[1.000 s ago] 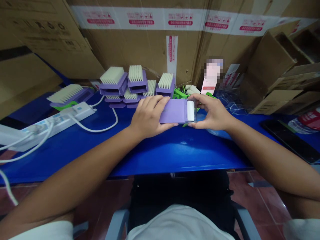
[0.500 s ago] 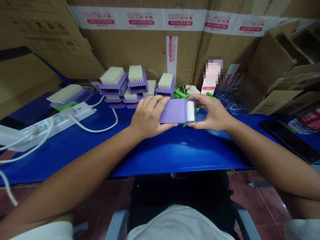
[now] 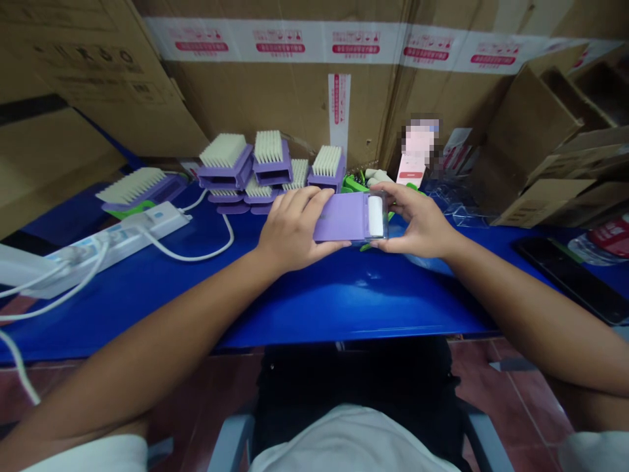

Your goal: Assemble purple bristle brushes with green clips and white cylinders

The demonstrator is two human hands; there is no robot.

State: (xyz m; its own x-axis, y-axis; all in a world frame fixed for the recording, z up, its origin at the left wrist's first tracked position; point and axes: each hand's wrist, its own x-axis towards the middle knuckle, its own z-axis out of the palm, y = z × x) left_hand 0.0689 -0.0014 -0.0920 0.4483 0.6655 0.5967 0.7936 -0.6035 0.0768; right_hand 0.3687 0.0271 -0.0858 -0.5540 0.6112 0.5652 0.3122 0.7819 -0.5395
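Observation:
Above the blue table, both of my hands hold a flat purple plastic case point(image 3: 340, 217). My left hand point(image 3: 295, 229) is wrapped around its left end, with the thumb along the near edge. At the other end my right hand point(image 3: 415, 219) pinches a clear plastic cover between thumb and fingers. White ridged material point(image 3: 375, 216) shows inside that clear end; its exact kind cannot be made out. Behind my left hand stand several purple holders point(image 3: 234, 172) topped with rows of white bristle-like pieces. Green parts point(image 3: 356, 183) lie behind the case, partly hidden by it.
A white power strip point(image 3: 103, 246) with cables lies on the left of the blue table point(image 3: 344, 301), beside another bristled purple piece point(image 3: 135, 187). Cardboard boxes point(image 3: 275, 92) line the back. At right are a dark phone point(image 3: 570, 278), a bottle point(image 3: 607, 239) and clear plastic pieces point(image 3: 464, 210).
The whole view has shifted very slightly. Both hands keep the same hold on the purple case, and nothing is let go.

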